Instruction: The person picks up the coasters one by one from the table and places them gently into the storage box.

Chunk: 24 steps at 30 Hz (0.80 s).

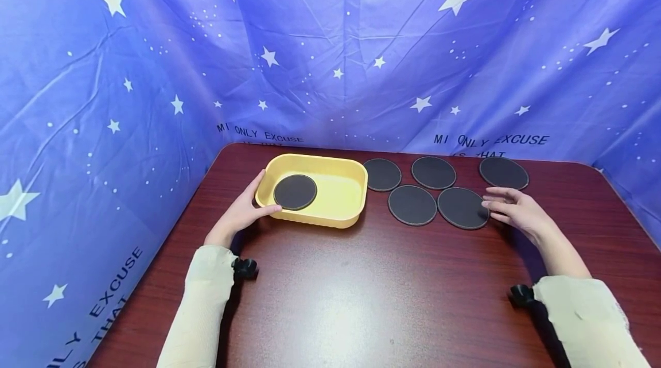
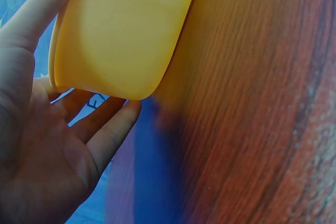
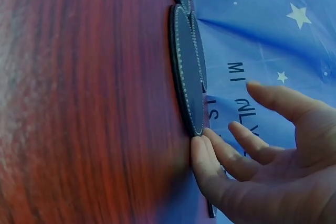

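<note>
Left hand [image 1: 241, 212] gripping the yellow box [image 1: 335, 189], we should close our spread right hand [image 1: 521, 214] low on the coaster [image 1: 461, 208] well right of it.

Yellow rectangular plastic tub [image 1: 320, 218]: smooth. Round black leather-look discs [image 1: 412, 205]: matt, stitched. Reddish-brown wood-grain table [image 1: 289, 276]: glossy. Blue star-printed cloth [image 1: 330, 29]: creased.

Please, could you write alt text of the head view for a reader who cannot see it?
A person's left-hand grip holds the left end of a yellow tray with one black disc inside. The right-hand grip is at the right edge of one of five other black discs lying on a dark red table, before a starry blue curtain.
</note>
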### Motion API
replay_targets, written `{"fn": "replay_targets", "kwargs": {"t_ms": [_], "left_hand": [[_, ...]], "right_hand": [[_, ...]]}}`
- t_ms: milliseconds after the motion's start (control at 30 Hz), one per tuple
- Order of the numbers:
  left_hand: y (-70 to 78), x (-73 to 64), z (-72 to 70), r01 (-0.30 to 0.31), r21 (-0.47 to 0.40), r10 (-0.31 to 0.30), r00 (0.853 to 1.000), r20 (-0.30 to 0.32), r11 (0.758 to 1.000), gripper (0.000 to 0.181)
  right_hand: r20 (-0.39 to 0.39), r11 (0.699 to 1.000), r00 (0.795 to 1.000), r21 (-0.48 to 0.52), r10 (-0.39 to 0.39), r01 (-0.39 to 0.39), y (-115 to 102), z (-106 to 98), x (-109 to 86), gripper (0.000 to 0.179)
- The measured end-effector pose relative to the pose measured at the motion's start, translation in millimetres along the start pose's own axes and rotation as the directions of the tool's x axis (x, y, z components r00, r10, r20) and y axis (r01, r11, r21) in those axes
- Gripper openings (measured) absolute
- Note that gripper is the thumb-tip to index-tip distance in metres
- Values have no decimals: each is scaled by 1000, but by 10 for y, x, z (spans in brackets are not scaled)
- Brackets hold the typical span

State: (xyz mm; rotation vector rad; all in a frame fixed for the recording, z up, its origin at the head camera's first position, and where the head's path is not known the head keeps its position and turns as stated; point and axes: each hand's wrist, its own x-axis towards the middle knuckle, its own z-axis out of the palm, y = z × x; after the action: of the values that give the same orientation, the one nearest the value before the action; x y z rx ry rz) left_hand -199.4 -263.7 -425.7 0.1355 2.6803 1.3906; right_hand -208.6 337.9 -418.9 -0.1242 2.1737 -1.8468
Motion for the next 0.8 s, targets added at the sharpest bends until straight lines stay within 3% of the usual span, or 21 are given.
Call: {"fn": "replay_targets", "kwargs": {"t_ms": [67, 133, 200, 333, 567, 800], "left_hand": [[-4, -2, 5, -5, 2, 5, 1000, -4, 1000, 108], [-7, -1, 7, -2, 4, 2, 1000, -5, 1000, 108], [-11, 3, 10, -1, 4, 1, 1000, -7, 1000, 108], [-11, 7, 13, 4, -4, -4, 1000, -5, 1000, 108], [-6, -4, 11, -4, 6, 4, 1000, 2, 1000, 107], [-3, 3, 15, -9, 5, 9, 1000, -6, 1000, 107]], "right_hand": [[-22, 976, 1000, -219, 12, -16, -14, 28, 10, 43], [-28, 916, 999, -401, 22, -32, -23, 45, 22, 66], [-10, 872, 1000, -488, 28, -29, -27, 57, 34, 76], [29, 840, 999, -542, 35, -14, -26, 53, 71, 81], [98, 771, 995, -632, -20, 78, -22, 50, 115, 88], [85, 679, 996, -733, 32, 41, -68, 86, 115, 103]]}}
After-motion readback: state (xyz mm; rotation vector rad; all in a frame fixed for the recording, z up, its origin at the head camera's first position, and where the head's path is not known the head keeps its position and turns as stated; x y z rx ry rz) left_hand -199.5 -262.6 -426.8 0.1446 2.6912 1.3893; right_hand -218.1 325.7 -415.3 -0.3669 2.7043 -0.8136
